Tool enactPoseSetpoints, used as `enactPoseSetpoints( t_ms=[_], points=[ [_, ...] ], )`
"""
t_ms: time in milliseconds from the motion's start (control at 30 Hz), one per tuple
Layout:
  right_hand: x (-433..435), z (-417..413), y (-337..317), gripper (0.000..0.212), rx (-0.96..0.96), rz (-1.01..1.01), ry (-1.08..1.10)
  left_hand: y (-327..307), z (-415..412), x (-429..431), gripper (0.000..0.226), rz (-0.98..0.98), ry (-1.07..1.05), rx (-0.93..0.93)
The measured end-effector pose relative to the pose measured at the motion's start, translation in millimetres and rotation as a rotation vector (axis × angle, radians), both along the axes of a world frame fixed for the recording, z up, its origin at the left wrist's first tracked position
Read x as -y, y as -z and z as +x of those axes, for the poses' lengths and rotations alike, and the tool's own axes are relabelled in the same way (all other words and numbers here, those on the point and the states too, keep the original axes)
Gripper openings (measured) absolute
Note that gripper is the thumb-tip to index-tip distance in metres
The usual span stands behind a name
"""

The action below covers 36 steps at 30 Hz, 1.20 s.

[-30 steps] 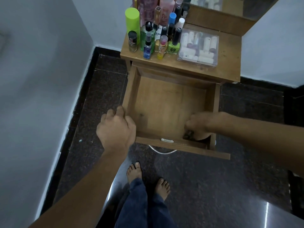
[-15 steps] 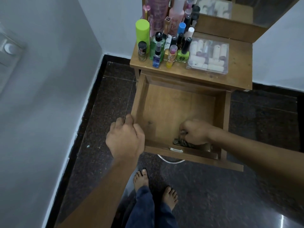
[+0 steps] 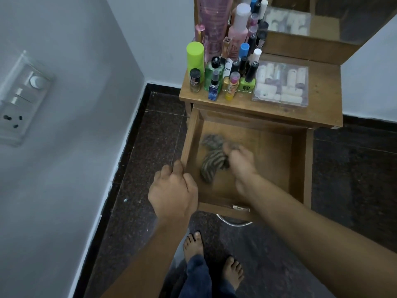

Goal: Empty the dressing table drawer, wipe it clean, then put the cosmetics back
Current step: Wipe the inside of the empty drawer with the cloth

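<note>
Swept from the front corner of the drawer (image 3: 307, 168) toward its left middle with the right grip (image 3: 240, 162), clenched round a striped cloth (image 3: 211, 165) for wiping. Steadied by the left grip (image 3: 174, 194), curled over the left wall. Kept the cosmetics (image 3: 225, 72) up on the bench (image 3: 322, 102), clear.

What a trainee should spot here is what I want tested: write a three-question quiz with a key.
1. True or false: cosmetic bottles lie inside the drawer.
2. The right hand grips: A) a striped cloth; B) a sponge; C) a brush.
3. Which part of the drawer does the left hand hold?
Key: 1 false, the cosmetics stand on the table top. 2 A. 3 its left side wall, near the front corner.
</note>
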State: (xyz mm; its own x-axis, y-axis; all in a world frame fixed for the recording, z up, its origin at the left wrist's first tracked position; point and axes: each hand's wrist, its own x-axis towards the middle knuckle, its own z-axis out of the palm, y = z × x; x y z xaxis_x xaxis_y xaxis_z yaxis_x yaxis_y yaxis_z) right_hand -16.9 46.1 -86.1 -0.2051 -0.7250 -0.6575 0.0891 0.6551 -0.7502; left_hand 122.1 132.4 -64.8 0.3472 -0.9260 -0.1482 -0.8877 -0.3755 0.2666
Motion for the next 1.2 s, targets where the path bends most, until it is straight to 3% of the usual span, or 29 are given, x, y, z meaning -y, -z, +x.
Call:
enactPoseSetpoints(
  t_ms=[100, 167, 300, 433, 533, 633, 767, 867, 933, 967, 1067, 1133, 1200],
  points=[
    [24.4, -11.6, 1.1, 0.023, -0.246, -0.236, 0.092, 0.7, -0.4, 0.6, 0.057, 0.003, -0.009, -0.009],
    [25.0, -0.2, 6.4, 0.031, -0.406, -0.322, 0.033, 0.9, 0.0, 0.6, 0.056, 0.004, -0.012, -0.002],
    [13.5, 28.4, 27.2, 0.042, -0.541, -0.439, -0.228, 2.0, 0.6, 0.6, 0.052, 0.026, -0.001, 0.013],
    [32.0, 37.2, 24.4, 0.05, -0.656, -0.423, -0.546, 1.1, 0.4, 0.2, 0.052, 0.013, 0.006, 0.014],
    [35.6, 26.6, 15.8, 0.045, -0.784, -0.515, -0.747, 0.6, 0.3, 0.6, 0.053, 0.017, 0.013, 0.006],
    [23.0, -4.5, 16.6, 0.04, -0.766, -0.69, -1.087, -0.5, 0.8, 1.6, 0.056, 0.027, 0.009, 0.005],
    [-12.7, -35.0, 27.4, 0.037, -0.549, -0.806, -1.59, -1.6, -0.2, 1.4, 0.059, 0.027, 0.006, 0.001],
    [-9.7, -32.2, 26.5, 0.038, -0.599, -0.829, -1.709, -2.3, -1.1, 1.7, 0.061, 0.022, -0.004, -0.007],
    [-6.2, -22.3, 24.8, 0.039, -0.642, -0.884, -1.58, -2.6, -0.7, 1.8, 0.06, 0.013, -0.003, -0.007],
    [-6.4, -17.1, 25.3, 0.038, -0.617, -0.847, -1.395, -2.9, -0.7, 1.8, 0.061, 0.011, -0.001, -0.008],
    [-1.0, 5.3, 28.3, 0.035, -0.523, -0.524, -0.594, -3.3, -0.6, 2.0, 0.061, 0.005, -0.005, -0.024],
    [15.4, 24.8, 28.9, 0.03, -0.456, -0.44, -0.196, -3.5, -1.6, 2.3, 0.06, 0.009, -0.007, -0.028],
    [30.6, 45.1, 26.6, 0.03, -0.464, -0.443, -0.12, -3.6, -1.3, 1.9, 0.06, 0.01, -0.005, -0.027]
  ],
)
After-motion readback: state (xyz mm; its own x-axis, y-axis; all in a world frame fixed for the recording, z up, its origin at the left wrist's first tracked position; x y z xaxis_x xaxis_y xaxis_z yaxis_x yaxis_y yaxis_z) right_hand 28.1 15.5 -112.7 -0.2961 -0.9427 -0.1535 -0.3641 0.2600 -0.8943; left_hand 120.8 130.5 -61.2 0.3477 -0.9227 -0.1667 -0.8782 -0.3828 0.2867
